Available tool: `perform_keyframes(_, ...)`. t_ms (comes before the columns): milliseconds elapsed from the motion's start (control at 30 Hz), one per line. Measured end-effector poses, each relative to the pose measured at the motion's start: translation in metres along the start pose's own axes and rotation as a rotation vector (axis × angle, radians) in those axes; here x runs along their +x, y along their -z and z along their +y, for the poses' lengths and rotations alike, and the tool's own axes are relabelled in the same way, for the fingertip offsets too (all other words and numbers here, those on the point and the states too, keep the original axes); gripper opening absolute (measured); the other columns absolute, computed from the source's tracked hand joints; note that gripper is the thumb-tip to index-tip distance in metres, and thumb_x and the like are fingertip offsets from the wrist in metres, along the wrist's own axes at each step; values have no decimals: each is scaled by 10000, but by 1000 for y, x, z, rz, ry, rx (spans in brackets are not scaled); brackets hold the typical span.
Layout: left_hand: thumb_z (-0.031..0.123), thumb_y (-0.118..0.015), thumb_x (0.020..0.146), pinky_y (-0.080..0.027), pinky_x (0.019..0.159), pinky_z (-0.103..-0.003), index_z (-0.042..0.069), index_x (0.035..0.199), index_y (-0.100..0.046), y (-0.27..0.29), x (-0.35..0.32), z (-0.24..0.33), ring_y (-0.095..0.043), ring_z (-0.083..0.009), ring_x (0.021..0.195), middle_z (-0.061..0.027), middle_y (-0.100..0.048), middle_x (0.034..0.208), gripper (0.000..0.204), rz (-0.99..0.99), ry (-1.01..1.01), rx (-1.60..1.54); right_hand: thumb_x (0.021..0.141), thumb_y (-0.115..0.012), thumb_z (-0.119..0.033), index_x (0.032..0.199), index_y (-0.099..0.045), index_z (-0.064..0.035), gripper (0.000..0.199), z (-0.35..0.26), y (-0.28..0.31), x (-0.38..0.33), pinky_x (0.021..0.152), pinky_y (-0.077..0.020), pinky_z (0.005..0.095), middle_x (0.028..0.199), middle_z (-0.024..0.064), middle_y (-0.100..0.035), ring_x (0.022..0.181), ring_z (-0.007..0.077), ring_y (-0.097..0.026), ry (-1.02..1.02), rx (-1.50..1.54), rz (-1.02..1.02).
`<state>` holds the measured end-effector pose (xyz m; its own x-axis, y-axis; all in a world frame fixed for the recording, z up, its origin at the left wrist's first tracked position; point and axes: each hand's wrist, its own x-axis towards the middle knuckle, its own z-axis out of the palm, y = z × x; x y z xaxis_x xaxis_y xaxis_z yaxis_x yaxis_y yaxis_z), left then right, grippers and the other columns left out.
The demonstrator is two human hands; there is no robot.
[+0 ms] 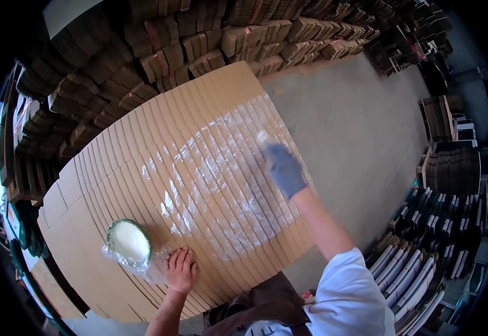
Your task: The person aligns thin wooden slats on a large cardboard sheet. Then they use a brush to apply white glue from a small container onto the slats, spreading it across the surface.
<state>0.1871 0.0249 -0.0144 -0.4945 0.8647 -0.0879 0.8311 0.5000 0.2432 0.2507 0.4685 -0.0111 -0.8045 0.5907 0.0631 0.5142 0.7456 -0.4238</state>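
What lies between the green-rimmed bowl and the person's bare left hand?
Crumpled clear plastic lies between the bowl and the left hand, over the cardboard; the head view shows it.

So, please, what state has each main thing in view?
Green-rimmed round tub: uncovered, white inside
Overlapping brown cardboard sheets: fanned out, partly glossy
Clear plastic film: crumpled
Bare left hand: resting on the sheets
Grey-gloved right hand: closed around pale, blurred tool
Brown cardboard bundles: stacked

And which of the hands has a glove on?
The right hand: it wears a blue-grey glove and holds a small whitish thing, too blurred to name. The left hand is bare, resting on the cardboard near the round tub.
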Motion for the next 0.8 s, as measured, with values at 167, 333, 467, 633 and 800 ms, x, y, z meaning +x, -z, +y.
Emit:
perform_keyframes(167, 269, -700, 769, -317, 1062, -476, 141, 1284, -583, -4, -1, -1, -459, -232, 1267, -12, -542, 1370, 543, 8, 17, -25, 822, -554, -22, 1082, -612, -85, 274, 11, 11, 4, 771, -535, 454, 1063, 154, -626, 897, 365, -631, 118, 44, 194)
perform_keyframes(333, 266, -694, 771, -314, 1070, -483, 135, 1291, -577, -4, -5, -1, -459, -244, 1269, -23, -537, 1377, 549, -17, 25, -25, 817, -587, -34, 1202, -602, -138, 399, -14, 12, -11, 819, -535, 440, 1158, 111, -606, 983, 335, -632, -20, 0, -99)
perform_keyframes(467, 261, -683, 779, -309, 1079, -491, 128, 1297, -572, -6, -4, -2, -453, -250, 1276, -31, -528, 1389, 546, 15, 5, -17, 816, -600, -45, 1209, -605, -149, 406, -42, 9, -34, 833, -535, 437, 1170, 105, -607, 994, 335, -633, -16, -62, -110)
perform_keyframes(633, 255, -677, 783, -299, 1089, -493, 129, 1303, -568, -6, -5, -3, -447, -254, 1286, -31, -522, 1396, 546, -9, 12, -43, 844, -601, -94, 1195, -597, -131, 353, 25, 21, 2, 795, -539, 470, 1113, 135, -611, 926, 379, -634, -193, -63, 28)
perform_keyframes(800, 255, -679, 781, -291, 1096, -493, 130, 1306, -563, -9, -2, -3, -442, -256, 1291, -29, -522, 1397, 551, 1, 20, -50, 880, -593, -148, 1169, -623, -158, 290, 21, 20, -28, 776, -532, 470, 1093, 138, -619, 904, 371, -640, -192, -74, 18)
